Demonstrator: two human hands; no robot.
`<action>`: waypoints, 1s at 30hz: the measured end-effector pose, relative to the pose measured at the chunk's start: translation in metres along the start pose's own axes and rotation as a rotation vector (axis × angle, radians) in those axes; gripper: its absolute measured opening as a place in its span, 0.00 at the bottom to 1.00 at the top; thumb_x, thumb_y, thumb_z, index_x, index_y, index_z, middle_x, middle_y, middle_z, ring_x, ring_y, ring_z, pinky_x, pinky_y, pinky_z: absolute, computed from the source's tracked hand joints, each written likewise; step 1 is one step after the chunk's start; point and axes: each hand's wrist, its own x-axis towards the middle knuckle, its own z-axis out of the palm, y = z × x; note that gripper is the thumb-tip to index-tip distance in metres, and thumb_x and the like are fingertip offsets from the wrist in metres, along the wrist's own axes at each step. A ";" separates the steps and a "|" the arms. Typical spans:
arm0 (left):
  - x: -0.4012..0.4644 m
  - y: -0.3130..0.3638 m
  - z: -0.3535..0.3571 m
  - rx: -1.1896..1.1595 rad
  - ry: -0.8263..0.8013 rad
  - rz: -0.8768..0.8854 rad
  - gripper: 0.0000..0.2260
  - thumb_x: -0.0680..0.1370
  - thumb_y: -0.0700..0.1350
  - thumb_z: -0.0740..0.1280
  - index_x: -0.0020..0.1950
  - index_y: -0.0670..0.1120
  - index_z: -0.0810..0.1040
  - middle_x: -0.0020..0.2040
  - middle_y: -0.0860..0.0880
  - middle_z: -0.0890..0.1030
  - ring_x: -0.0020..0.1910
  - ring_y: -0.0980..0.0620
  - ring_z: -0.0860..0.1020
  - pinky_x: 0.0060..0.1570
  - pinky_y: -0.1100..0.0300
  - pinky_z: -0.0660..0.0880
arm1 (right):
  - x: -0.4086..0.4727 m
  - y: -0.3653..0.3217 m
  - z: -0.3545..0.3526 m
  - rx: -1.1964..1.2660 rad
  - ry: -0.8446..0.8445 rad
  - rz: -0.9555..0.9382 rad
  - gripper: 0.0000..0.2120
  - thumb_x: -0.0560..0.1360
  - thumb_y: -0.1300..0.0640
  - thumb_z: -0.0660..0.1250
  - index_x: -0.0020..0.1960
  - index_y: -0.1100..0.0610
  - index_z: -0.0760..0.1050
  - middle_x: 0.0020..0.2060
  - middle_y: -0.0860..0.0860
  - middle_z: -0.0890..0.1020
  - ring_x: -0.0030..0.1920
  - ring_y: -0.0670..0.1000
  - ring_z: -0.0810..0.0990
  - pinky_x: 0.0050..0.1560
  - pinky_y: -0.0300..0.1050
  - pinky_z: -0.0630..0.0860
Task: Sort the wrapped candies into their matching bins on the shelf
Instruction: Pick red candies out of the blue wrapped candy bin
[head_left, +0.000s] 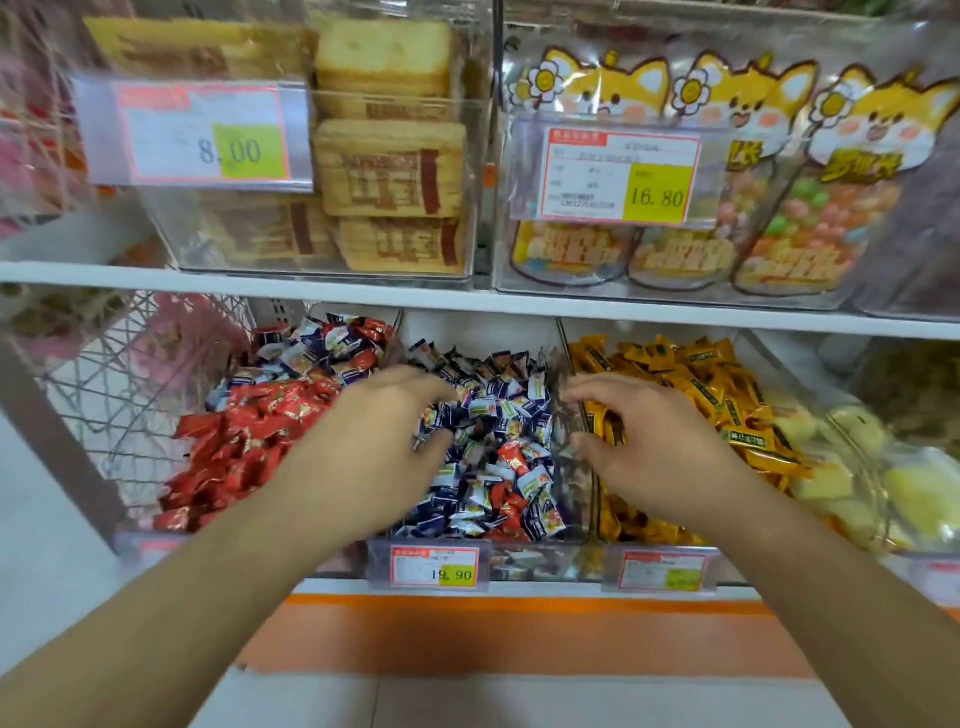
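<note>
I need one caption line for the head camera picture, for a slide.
Both hands, left and right, reach over the middle bin of blue-and-white candies, between red candies and yellow candies.

A shop: price tags (434, 567) (19.90, 16.80) front clear bins (571, 499) of candy on shelves (519, 302).

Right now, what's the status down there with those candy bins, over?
Left hand open, fingers in the blue-and-white wrapped candies. Right hand open, fingers loosely curled over the clear divider by the yellow wrapped candies. Red strays still mixed in.
</note>
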 end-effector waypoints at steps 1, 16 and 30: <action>0.007 0.008 0.012 -0.028 -0.064 0.023 0.18 0.81 0.50 0.69 0.71 0.55 0.76 0.67 0.55 0.77 0.59 0.55 0.76 0.66 0.59 0.72 | 0.000 0.001 0.000 -0.001 -0.003 -0.001 0.22 0.81 0.52 0.69 0.75 0.50 0.73 0.76 0.42 0.70 0.78 0.43 0.63 0.71 0.28 0.50; 0.068 0.015 0.111 0.022 -0.230 0.001 0.10 0.78 0.42 0.72 0.56 0.53 0.80 0.49 0.52 0.84 0.46 0.49 0.82 0.46 0.49 0.82 | 0.004 0.022 0.010 0.033 0.021 -0.043 0.22 0.82 0.47 0.67 0.75 0.48 0.72 0.76 0.40 0.68 0.78 0.40 0.62 0.66 0.24 0.48; -0.003 -0.011 -0.015 -0.186 0.163 -0.213 0.06 0.75 0.50 0.76 0.45 0.60 0.81 0.40 0.61 0.81 0.39 0.63 0.79 0.38 0.71 0.71 | -0.001 0.009 0.009 0.014 0.006 -0.004 0.21 0.83 0.50 0.66 0.75 0.49 0.72 0.78 0.41 0.67 0.79 0.43 0.62 0.72 0.34 0.54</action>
